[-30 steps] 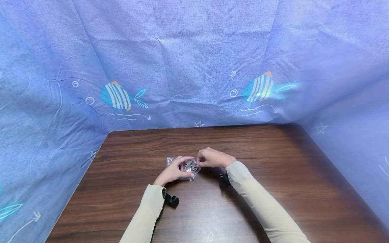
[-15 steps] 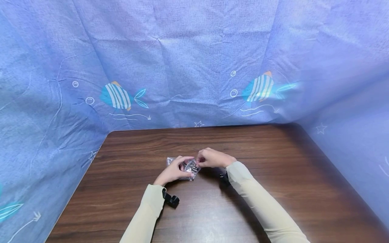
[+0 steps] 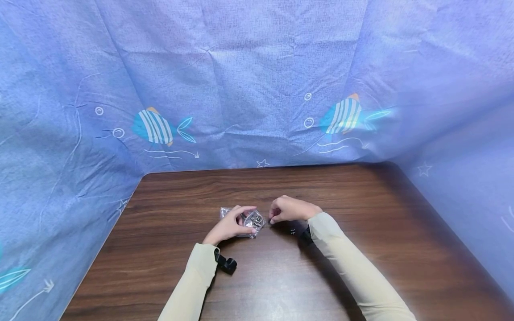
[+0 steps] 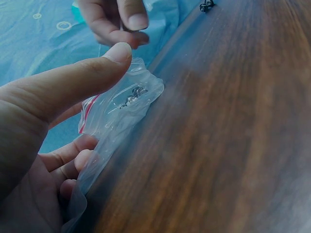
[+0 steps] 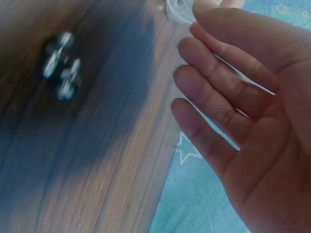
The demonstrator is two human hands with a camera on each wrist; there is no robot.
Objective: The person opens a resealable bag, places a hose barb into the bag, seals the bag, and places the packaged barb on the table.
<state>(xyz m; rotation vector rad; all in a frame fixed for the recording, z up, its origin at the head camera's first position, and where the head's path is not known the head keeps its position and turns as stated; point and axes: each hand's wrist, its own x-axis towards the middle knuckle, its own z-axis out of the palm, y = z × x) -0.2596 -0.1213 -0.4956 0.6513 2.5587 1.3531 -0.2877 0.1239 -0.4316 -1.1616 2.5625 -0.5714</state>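
My left hand (image 3: 228,226) holds a clear zip bag (image 4: 116,119) open between thumb and fingers. A red line runs along the bag's seal. Small shiny metal screws (image 3: 257,220) lie inside the bag, near its right end. Just right of the bag, my right hand (image 3: 295,209) has thumb and index finger together. In the left wrist view a small dark metal piece (image 4: 132,30), seemingly a screw, shows between those fingertips. Several loose screws (image 5: 62,68) lie in a small pile on the table, below my right wrist; they are blurred in the right wrist view.
The brown wood-grain table (image 3: 180,191) extends around both hands. A blue fabric sheet (image 3: 249,89) printed with fish hangs behind and along both sides. A black wrist camera (image 3: 226,264) sits on the left wrist near the tabletop.
My right hand has drawn away from the bag, a little to the right, uncovering more of the screws inside and the pile on the table. My left hand and the bag have stayed put.
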